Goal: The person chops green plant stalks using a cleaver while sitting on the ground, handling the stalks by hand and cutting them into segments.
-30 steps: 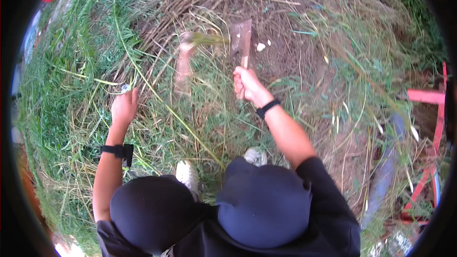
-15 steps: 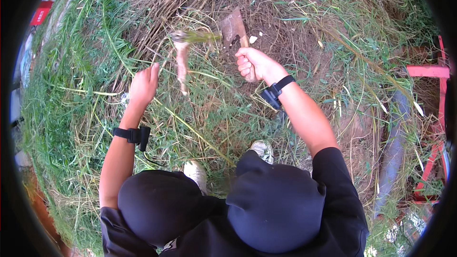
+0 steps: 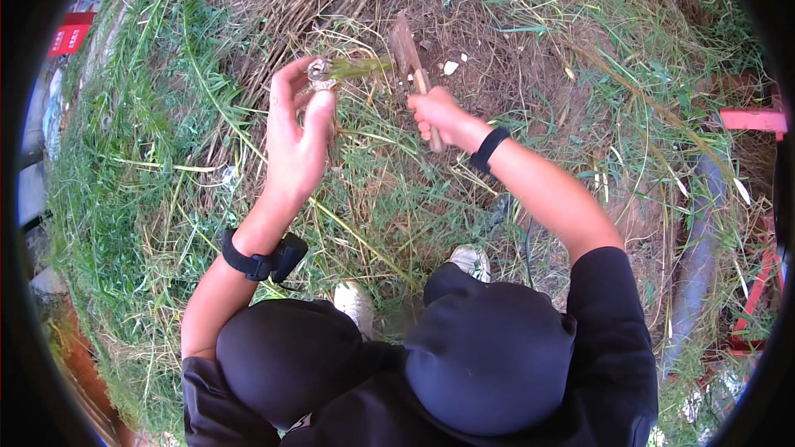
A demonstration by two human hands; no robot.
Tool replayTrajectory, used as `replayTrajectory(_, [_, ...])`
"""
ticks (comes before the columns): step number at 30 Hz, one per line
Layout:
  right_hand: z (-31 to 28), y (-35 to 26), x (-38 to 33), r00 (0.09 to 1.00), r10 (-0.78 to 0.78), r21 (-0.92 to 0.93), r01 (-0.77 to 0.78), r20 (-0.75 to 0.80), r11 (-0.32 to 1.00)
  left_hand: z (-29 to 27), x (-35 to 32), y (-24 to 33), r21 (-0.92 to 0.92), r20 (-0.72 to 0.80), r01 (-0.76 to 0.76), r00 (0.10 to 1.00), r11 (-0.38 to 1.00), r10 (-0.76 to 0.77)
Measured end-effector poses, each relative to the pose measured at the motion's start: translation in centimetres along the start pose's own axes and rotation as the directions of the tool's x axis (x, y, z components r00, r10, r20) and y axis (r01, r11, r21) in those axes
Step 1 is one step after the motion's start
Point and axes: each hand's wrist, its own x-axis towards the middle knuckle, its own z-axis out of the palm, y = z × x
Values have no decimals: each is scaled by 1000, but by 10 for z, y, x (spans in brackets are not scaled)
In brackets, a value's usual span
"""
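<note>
In my right hand (image 3: 445,118) is the wooden handle of a cleaver (image 3: 405,45). Its broad, rust-brown blade points away from me and is turned partly edge-on. A green stalk (image 3: 364,69) with a pale cut top end slants from the blade area toward my left hand (image 3: 296,128). The fingers and thumb of that hand are curved round the cut end. A pale brown strip or piece hangs below this end, now mostly hidden by the hand. The blade looks close to the stalk's lower part; whether they touch, I cannot tell.
Dry stems (image 3: 310,12) lie piled beyond my left hand. Small white chips (image 3: 450,67) are on the soil beside the blade. My white shoes (image 3: 354,306) stand in cut grass. At the right are a grey pipe (image 3: 694,265) and a red metal frame (image 3: 752,121).
My left hand has moved up and right to the stalk's cut end, its fingers going from curled to round it. The cleaver has turned in my right hand, its blade now showing narrower.
</note>
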Motion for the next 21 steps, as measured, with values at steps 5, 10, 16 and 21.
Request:
replayTrajectory(5, [41, 37, -1, 980, -123, -83, 110, -158, 990, 14, 30, 17, 308, -57, -301, 941, 903, 333])
replayTrajectory(10, [37, 40, 6, 970, -167, -91, 153, -179, 984, 22, 60, 50, 844, 429, -530, 759, 83, 491])
replayTrajectory(16, [31, 51, 7, 977, -147, 32, 153, -153, 988, 14, 77, 25, 913, 405, -407, 913, -38, -54])
replayTrajectory(21, [4, 47, 10, 971, -214, 507, 237, -104, 829, -57, 76, -40, 951, 305, -303, 952, 55, -38])
